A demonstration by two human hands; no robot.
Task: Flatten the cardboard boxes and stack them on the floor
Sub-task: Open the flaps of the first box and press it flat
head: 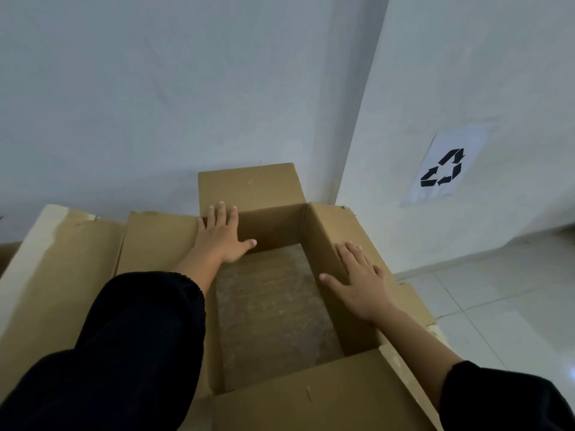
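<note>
left hand (221,237), right hand (362,279): fingers (221,209) spread, flat on box (273,225) rims
risk: uneven push may crumple it off-crease

**Open box between the hands, in a corner of the room**

The left hand (222,236) lies on the far left corner of the box (273,227), and the right hand (361,281) lies on its right wall, with the hollow between them. A flap (249,188) stands up beyond the left hand, before the wall (186,88). A second box (56,275) lies left of the left hand. The floor (497,290) lies right of the right hand, and beyond it a sheet (441,168) hangs on the side wall.
</note>
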